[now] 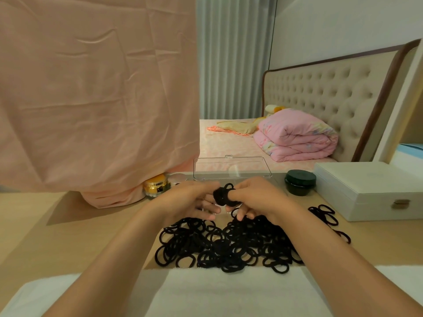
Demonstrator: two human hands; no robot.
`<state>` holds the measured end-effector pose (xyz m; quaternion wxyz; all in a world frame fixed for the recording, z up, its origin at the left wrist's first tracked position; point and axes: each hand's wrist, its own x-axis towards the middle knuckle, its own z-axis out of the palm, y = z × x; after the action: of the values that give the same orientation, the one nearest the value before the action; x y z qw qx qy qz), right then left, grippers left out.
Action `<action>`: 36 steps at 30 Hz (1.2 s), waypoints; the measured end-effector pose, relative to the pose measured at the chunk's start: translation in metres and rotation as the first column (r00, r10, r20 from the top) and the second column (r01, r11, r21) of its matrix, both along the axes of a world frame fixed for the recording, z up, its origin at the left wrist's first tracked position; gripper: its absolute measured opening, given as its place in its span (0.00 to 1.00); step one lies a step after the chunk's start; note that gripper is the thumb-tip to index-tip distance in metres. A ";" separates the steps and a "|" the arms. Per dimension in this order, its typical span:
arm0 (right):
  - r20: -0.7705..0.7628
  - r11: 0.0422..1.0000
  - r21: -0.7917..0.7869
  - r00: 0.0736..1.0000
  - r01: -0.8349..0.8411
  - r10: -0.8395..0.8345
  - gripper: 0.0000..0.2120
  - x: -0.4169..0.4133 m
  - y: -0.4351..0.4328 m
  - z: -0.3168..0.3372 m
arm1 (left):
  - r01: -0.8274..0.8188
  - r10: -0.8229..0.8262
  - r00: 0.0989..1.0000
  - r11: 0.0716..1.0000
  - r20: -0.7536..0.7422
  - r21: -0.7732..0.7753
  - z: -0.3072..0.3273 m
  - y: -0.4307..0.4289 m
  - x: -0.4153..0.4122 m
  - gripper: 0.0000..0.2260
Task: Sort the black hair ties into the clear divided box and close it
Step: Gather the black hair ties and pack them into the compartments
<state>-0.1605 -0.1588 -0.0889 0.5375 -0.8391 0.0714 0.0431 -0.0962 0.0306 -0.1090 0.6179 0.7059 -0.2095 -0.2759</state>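
Note:
A big heap of black hair ties [229, 245] lies on the tan tabletop in front of me. Behind it stands the clear divided box, its lid [231, 167] raised upright; my hands hide most of its base. A bundle of black hair ties [223, 196] is threaded on the fingers of my right hand [258, 200], just above the heap. My left hand [192, 200] is beside it, fingertips touching the bundle. A few more loose ties [324, 213] lie to the right.
A white case with a clasp [370, 191] sits at the right, a dark green jar [299, 181] next to it. A gold-lidded jar [156, 186] peeks from under a hanging pink cloth [91, 99] at left. A white towel [217, 291] covers the near edge.

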 end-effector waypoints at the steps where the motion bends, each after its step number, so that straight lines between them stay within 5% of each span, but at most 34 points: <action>1: 0.007 1.000 -0.025 1.000 0.002 -0.002 0.04 0.000 0.001 -0.001 | -0.019 0.018 0.999 0.999 0.043 0.039 0.000 -0.001 -0.001 0.16; 10: 0.014 0.994 -0.068 0.996 -0.084 0.085 0.10 -0.003 -0.014 0.010 | -0.252 0.238 0.964 0.961 0.121 0.115 -0.004 0.000 0.005 0.07; 12: 0.061 0.978 -0.202 0.996 -0.046 0.060 0.11 -0.004 -0.015 0.014 | -0.266 0.243 0.957 0.953 0.156 0.145 -0.004 0.000 0.005 0.06; 15: 0.154 0.990 -0.126 0.984 -0.066 0.085 0.09 -0.002 -0.010 0.014 | -0.264 0.227 0.953 0.947 0.202 0.182 -0.003 -0.003 0.002 0.04; 19: 0.159 0.985 -0.156 0.982 -0.076 0.101 0.21 0.001 0.000 0.004 | -0.156 0.125 0.975 0.974 0.182 0.164 0.001 -0.006 -0.004 0.07; 24: 0.130 0.974 -0.223 0.989 -0.037 0.068 0.07 0.004 -0.001 -0.003 | 0.045 -0.050 0.996 0.997 0.075 0.066 0.007 -0.002 -0.009 0.15; 26: 0.105 0.971 -0.236 0.992 -0.039 0.065 0.05 0.004 0.003 -0.005 | 0.024 -0.057 0.982 0.983 0.178 0.181 0.008 -0.004 -0.010 0.23; 28: 0.067 0.965 -0.253 0.994 -0.068 0.088 0.05 0.004 0.006 -0.007 | -0.025 -0.055 0.956 0.964 0.289 0.266 0.007 -0.006 -0.009 0.20; 31: 0.030 0.978 -0.188 0.995 -0.087 0.094 0.09 0.003 0.003 -0.006 | -0.029 -0.060 0.951 0.960 0.305 0.279 0.007 -0.002 -0.008 0.12; 36: -0.062 0.985 0.017 0.983 -0.173 0.174 0.12 0.000 -0.008 0.000 | -0.039 -0.011 0.970 0.979 0.243 0.199 0.005 0.003 -0.003 0.13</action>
<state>-0.1601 -0.1666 -0.0887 0.5338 -0.8374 0.0147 0.1167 -0.0987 0.0334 -0.1038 0.5145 0.7950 -0.2494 -0.2028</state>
